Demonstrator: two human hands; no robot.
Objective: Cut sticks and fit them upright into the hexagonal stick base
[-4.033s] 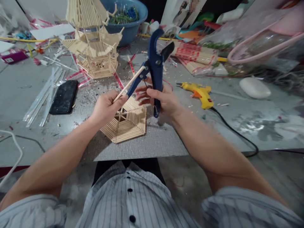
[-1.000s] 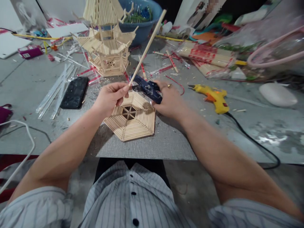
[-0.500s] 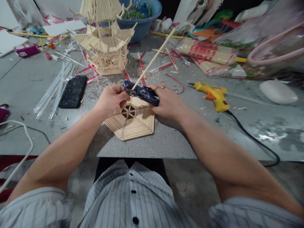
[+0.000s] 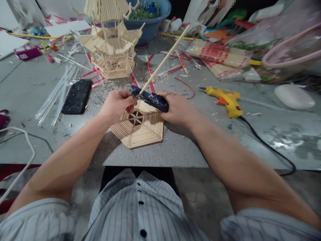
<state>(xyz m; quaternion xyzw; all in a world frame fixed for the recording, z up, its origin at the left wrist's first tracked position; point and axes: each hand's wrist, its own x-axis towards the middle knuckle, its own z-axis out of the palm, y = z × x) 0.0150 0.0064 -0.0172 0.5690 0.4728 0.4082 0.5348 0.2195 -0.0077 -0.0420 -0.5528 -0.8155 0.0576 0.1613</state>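
Observation:
My right hand (image 4: pixel 177 106) is closed around a dark blue, worn hand cutter (image 4: pixel 156 101) whose jaws are mostly hidden. A long, thin wooden stick (image 4: pixel 164 60) slants up and to the right from the cutter's left part. My left hand (image 4: pixel 117 103) pinches at the stick's lower end, beside the cutter's left tip; the fingers partly cover that end. Just below both hands, a hexagonal panel of wooden sticks (image 4: pixel 144 135) lies on the table, with spokes crossing an open centre.
A stick-built pagoda model (image 4: pixel 112 47) stands behind, near a blue basin (image 4: pixel 152 25). At left are a phone (image 4: pixel 77 96) and clear glue sticks (image 4: pixel 54 95). At right lie a yellow glue gun (image 4: pixel 224 99) with its cord, a white mouse-shaped object (image 4: pixel 294 96) and bagged sticks (image 4: pixel 218 55).
The cutter's handles have drawn closer together in my right hand. The stick's upper end has shifted slightly up and to the right. The panel stays put.

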